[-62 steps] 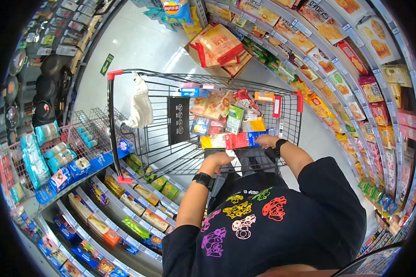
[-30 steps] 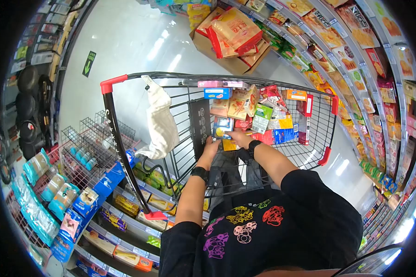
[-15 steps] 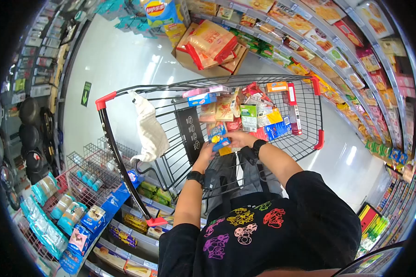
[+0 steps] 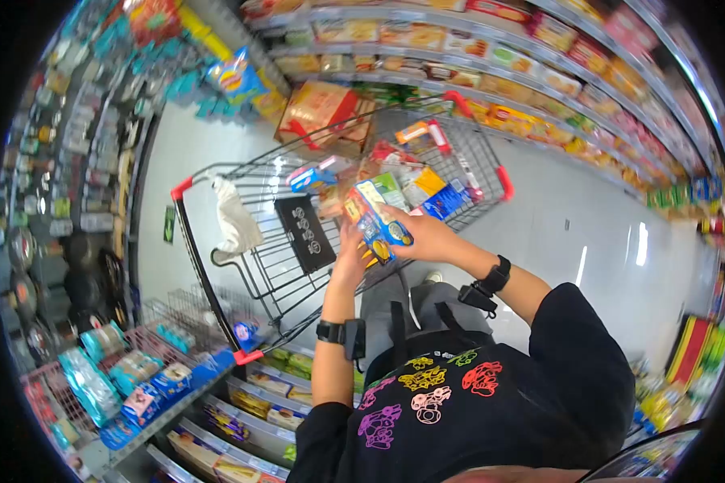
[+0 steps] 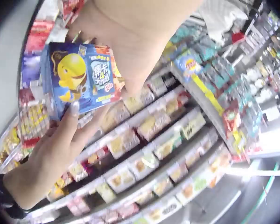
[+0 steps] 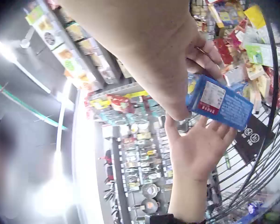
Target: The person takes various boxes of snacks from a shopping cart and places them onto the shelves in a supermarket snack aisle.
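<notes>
Both hands hold a small blue snack box (image 5: 77,79) with a yellow cartoon character in a dark hat on its front. My left hand (image 4: 350,256) grips its left side; the right wrist view shows the left palm (image 6: 193,149) facing up, fingers partly hidden behind the box. From the other side, my right hand (image 4: 423,236) grips it, its thumb on the front in the left wrist view. The printed back of the box (image 6: 224,102) faces the right wrist camera. Below the hands stands a wire shopping cart (image 4: 187,274) with many packaged snacks, including a green-and-white packet (image 4: 388,190).
A white cloth bag (image 4: 234,217) hangs near the cart's handle. Ahead, an open carton (image 4: 322,121) of red-and-beige packets stands on the floor. Snack shelves (image 4: 475,48) curve along the far side. Wire baskets with blue-and-teal packs (image 4: 89,386) stand at the lower left.
From the cart's near side, the hands have come together on the blue snack box and raised it from among the other packages. The head view has turned, so the cart appears tilted.
</notes>
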`<state>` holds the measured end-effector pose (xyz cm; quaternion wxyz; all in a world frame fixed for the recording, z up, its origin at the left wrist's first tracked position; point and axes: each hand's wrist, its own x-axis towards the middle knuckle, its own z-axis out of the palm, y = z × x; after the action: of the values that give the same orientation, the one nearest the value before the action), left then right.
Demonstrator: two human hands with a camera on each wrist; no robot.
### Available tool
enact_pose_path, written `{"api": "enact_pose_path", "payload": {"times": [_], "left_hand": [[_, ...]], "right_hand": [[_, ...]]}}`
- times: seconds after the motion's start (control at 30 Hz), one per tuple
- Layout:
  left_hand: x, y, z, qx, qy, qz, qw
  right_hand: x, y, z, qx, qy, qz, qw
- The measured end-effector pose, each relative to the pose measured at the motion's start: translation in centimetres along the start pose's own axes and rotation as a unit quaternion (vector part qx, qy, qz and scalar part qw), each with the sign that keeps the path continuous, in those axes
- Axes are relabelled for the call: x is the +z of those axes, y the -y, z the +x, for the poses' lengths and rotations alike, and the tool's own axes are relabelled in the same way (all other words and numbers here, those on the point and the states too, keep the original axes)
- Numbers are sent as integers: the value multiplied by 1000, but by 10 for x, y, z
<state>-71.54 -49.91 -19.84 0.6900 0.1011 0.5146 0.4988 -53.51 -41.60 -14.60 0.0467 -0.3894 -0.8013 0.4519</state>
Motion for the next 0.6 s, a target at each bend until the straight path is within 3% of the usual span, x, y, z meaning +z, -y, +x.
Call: {"api": "enact_pose_path", "payload": {"times": [0.03,0.07,0.13,0.17,0.2,0.3,0.4,0.57,0.6], "left_hand": [[26,-1,-10,38,16,32,999],[42,10,-10,138,48,95,985],[92,13,-32,182,98,155,966],[121,10,-52,210,142,176,951],[150,3,-71,166,170,160,958],[206,5,-98,193,290,190,918],[247,27,-108,83,372,109,918],[298,58,-131,-85,430,40,898],[308,61,-141,-59,421,36,904]], "right_hand": [[-12,10,-28,-29,-38,2,999],[-20,19,-57,-59,-76,-2,995],[-28,26,-110,-145,-175,11,974],[-32,28,-135,-138,-198,25,970],[-36,29,-159,-129,-222,41,966],[-50,30,-230,-71,-264,124,954],[-44,15,-283,-69,-357,263,894],[-51,18,-363,-25,-507,99,856],[-50,19,-375,-16,-532,55,845]]}}
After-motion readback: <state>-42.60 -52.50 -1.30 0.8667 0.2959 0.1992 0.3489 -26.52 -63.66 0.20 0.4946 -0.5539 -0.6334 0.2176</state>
